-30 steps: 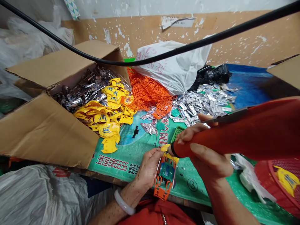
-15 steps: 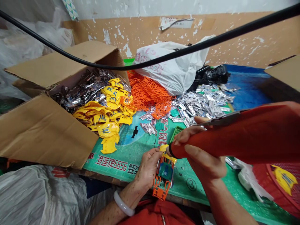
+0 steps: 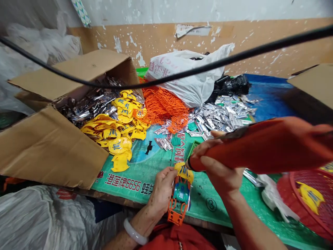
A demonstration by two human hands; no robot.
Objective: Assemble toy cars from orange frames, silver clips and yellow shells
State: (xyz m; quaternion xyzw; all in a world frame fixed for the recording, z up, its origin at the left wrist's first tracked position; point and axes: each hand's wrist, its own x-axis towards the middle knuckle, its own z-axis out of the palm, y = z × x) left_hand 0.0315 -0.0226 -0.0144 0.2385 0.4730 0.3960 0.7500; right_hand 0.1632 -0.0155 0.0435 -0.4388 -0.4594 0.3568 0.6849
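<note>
A toy car body (image 3: 180, 194) has an orange frame, a green middle part and a yellow piece (image 3: 182, 170) at its far end. My left hand (image 3: 163, 187) pinches the car's left edge near that yellow piece. In my right hand (image 3: 221, 175) is a red cloth-covered electric screwdriver (image 3: 265, 147), fingers wrapped round it close to its black collar. The tool's nose is at the right side of the yellow piece; whether its tip touches cannot be told. Beyond my right hand, a small green basket-like part (image 3: 194, 147) lies partly hidden.
An open cardboard box (image 3: 73, 149) spills shiny parts and yellow pieces (image 3: 119, 146). Orange frames (image 3: 163, 104), a white bag (image 3: 182, 74) and silver strips (image 3: 221, 114) lie behind. A red basket (image 3: 288, 194) stands at right. A black cable (image 3: 156, 81) hangs across the view.
The screwdriver's nose has shifted slightly up and right relative to the yellow piece, so more of that piece shows. The left hand keeps its pinch on the toy car.
</note>
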